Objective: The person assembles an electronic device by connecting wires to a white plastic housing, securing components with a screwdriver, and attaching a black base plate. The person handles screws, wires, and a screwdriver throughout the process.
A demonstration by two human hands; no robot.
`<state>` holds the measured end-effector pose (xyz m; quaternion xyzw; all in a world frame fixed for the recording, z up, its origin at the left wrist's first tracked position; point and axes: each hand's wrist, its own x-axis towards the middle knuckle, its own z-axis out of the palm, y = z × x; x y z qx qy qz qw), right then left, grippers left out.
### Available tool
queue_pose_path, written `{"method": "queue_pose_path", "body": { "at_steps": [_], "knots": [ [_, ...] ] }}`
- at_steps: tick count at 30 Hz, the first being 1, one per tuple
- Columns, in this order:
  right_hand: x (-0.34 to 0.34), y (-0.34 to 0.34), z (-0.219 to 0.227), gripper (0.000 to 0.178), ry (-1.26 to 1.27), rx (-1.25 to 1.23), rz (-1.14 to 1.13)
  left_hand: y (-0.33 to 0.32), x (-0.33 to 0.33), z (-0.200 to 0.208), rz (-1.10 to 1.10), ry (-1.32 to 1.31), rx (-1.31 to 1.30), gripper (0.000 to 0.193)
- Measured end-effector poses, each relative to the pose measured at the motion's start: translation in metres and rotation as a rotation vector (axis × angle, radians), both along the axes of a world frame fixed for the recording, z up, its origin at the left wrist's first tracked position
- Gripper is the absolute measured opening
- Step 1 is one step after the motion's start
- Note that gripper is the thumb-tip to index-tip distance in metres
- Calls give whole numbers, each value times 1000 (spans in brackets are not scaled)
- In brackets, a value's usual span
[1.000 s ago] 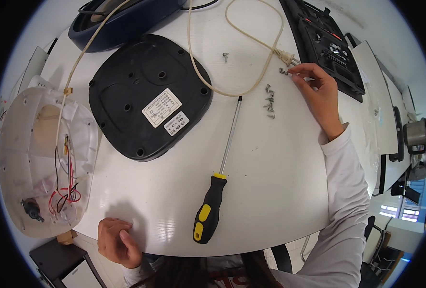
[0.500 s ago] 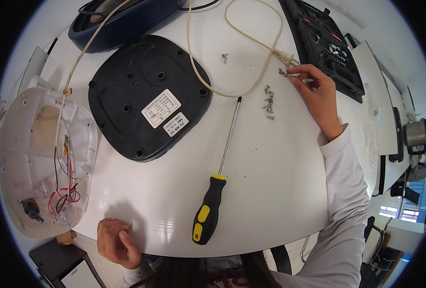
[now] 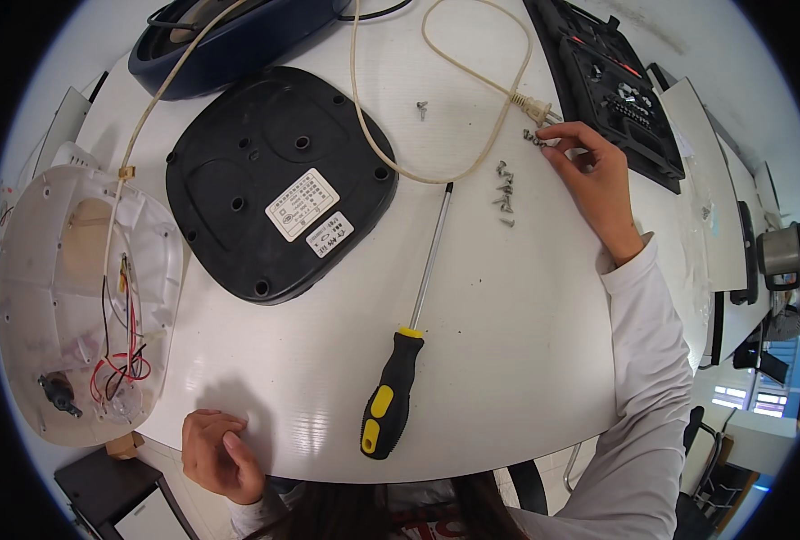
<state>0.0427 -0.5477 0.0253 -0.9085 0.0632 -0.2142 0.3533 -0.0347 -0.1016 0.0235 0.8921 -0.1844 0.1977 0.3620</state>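
At the right, the thumb and forefinger of my right hand (image 3: 593,175) pinch a small screw at the edge of a little cluster of dark screws (image 3: 528,135). Just below that lies a row of silver screws (image 3: 505,187). A single pair of screws (image 3: 422,110) sits further left. My left hand (image 3: 220,454) rests at the table's near edge, fingers curled in, with nothing visible in it. Between the hands lies a black and yellow screwdriver (image 3: 389,396), its tip pointing away from me. A black plastic base (image 3: 269,126) with screw holes and two white labels lies left of it.
A white plastic shell (image 3: 35,297) with loose wires stands at the left edge. Behind the base is a dark blue housing (image 3: 238,54). A beige cord with a plug (image 3: 535,108) loops across the table (image 3: 508,360). An open black tool case (image 3: 598,99) lies far right.
My right hand has shifted very slightly left at the dark screws. My left hand, the screwdriver and the base stay where they were.
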Motion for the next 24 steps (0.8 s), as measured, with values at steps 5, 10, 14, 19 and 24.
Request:
{"method": "queue_pose_path", "body": {
  "at_steps": [5, 10, 14, 19, 24],
  "knots": [
    [0, 2, 2, 17, -37, 3, -10, 1, 0, 0, 4, 0, 6, 21],
    [0, 3, 3, 15, -116, 21, -32, 1, -1, -1, 5, -1, 7, 21],
    [0, 6, 6, 16, -115, -14, 1, 1, 0, 0, 2, -6, 13, 21],
    [-1, 9, 7, 19, -113, -70, 60, 1, -1, -1, 8, 4, 4, 20],
    [-1, 9, 7, 21, -96, -88, 93, 1, -1, -1, 2, -2, 6, 20]
  ]
}}
